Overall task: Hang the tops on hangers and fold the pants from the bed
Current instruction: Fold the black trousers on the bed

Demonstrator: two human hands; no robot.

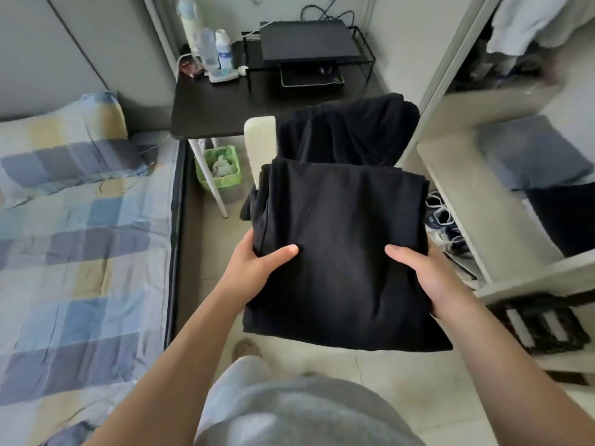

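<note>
Folded black pants (341,239) are held level in front of me above the floor, between the bed and the wardrobe. My left hand (257,262) grips their left edge with the thumb on top. My right hand (425,272) grips the right edge the same way, fingers hidden underneath. Another black garment (347,130) lies draped over a white chair (257,143) just beyond. The bed (80,236) with its blue and yellow checked sheet stretches along the left; no clothes show on the part in view.
An open white wardrobe (502,175) with shelves and folded clothes stands at the right, shoes (447,226) at its foot. A dark desk (219,104) with bottles and a wire rack sits ahead. A green bin (219,170) stands under the desk.
</note>
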